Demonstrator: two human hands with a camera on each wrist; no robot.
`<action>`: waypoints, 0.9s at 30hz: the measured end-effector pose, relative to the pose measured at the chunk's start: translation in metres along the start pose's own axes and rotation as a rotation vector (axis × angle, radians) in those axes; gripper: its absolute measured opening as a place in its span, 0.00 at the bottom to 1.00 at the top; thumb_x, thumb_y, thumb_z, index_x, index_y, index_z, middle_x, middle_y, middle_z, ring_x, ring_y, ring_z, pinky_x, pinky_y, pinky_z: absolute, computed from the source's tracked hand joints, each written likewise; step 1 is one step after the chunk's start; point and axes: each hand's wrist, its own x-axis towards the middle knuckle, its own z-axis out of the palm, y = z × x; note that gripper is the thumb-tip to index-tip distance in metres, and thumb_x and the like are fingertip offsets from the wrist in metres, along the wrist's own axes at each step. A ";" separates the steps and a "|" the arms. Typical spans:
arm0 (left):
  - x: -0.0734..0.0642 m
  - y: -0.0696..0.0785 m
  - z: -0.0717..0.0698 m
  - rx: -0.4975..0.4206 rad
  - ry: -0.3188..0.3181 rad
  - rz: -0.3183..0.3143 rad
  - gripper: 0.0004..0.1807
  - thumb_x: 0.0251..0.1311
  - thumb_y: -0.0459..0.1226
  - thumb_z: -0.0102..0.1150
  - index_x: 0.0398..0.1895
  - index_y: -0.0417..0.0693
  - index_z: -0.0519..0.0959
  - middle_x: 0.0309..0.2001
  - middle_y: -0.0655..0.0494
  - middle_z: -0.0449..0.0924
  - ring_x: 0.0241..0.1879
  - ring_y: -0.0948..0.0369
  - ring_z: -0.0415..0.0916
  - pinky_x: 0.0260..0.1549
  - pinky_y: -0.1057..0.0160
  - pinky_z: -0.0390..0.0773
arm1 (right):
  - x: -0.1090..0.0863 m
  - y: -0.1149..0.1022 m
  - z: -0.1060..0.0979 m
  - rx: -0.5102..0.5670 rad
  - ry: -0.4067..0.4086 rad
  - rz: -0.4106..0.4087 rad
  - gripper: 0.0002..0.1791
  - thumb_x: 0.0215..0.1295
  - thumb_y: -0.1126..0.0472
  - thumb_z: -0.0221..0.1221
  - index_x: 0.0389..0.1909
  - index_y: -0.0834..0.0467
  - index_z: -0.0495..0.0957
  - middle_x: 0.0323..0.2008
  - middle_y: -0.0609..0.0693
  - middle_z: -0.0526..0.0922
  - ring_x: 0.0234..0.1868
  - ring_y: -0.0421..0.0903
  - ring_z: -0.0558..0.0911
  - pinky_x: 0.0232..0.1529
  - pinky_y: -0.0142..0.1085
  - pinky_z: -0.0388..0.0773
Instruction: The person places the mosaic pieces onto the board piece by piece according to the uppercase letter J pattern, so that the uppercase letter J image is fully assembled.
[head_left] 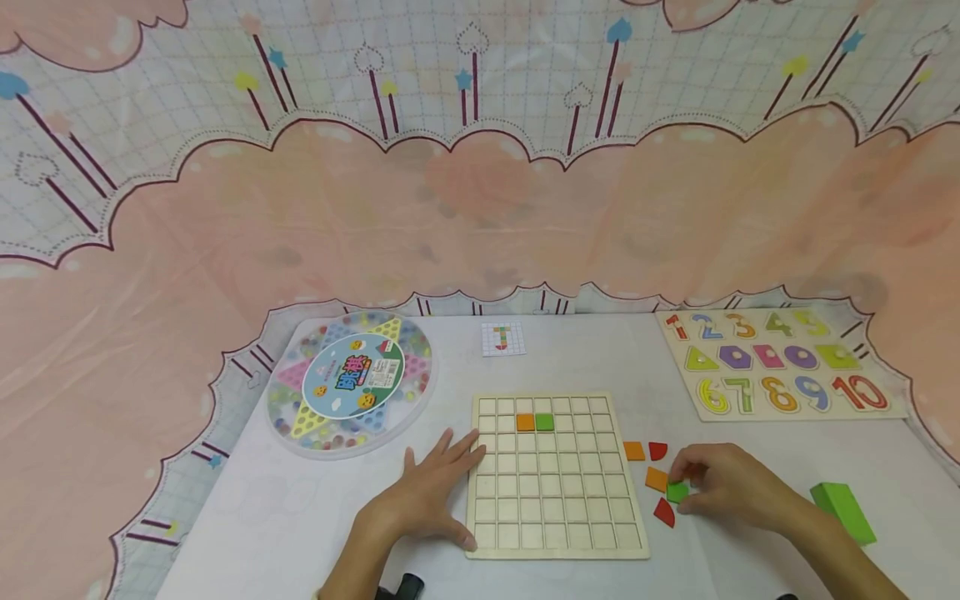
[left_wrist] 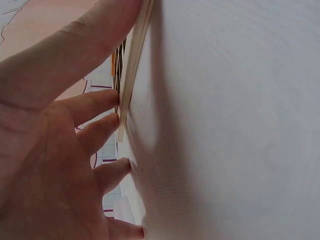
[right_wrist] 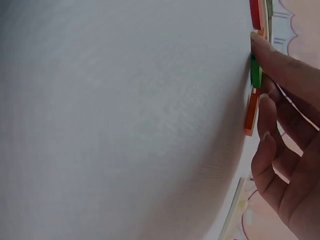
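A wooden grid board (head_left: 555,487) lies on the table, with an orange square tile (head_left: 525,422) and a green square tile (head_left: 544,422) side by side in its second row. My left hand (head_left: 422,498) rests along the board's left edge, fingers spread, thumb at the near corner. To the right of the board, my right hand (head_left: 731,487) pinches another green square tile (head_left: 677,492) between thumb and fingers, low at the table. Around it lie two loose orange squares (head_left: 634,451) and two red quarter-round tiles (head_left: 664,512).
A small pattern card (head_left: 503,339) lies beyond the board. At the left is a round Chinese checkers set (head_left: 352,383); a number and shape puzzle board (head_left: 787,362) sits at the far right. A green block (head_left: 843,512) lies beside my right forearm.
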 end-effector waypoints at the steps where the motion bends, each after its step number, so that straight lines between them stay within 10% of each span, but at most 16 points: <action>1: 0.000 0.000 0.000 -0.001 -0.001 -0.001 0.66 0.29 0.49 0.86 0.79 0.52 0.62 0.84 0.56 0.47 0.84 0.42 0.37 0.66 0.16 0.31 | 0.000 0.000 0.000 -0.006 -0.002 0.001 0.15 0.47 0.53 0.78 0.34 0.45 0.83 0.32 0.35 0.82 0.34 0.29 0.71 0.36 0.26 0.74; 27: 0.000 0.000 0.000 -0.006 0.001 0.002 0.65 0.29 0.48 0.86 0.78 0.51 0.62 0.84 0.56 0.48 0.84 0.42 0.37 0.66 0.16 0.32 | 0.004 0.002 -0.001 0.016 0.004 -0.038 0.13 0.46 0.55 0.78 0.29 0.45 0.83 0.30 0.35 0.82 0.31 0.30 0.72 0.34 0.26 0.74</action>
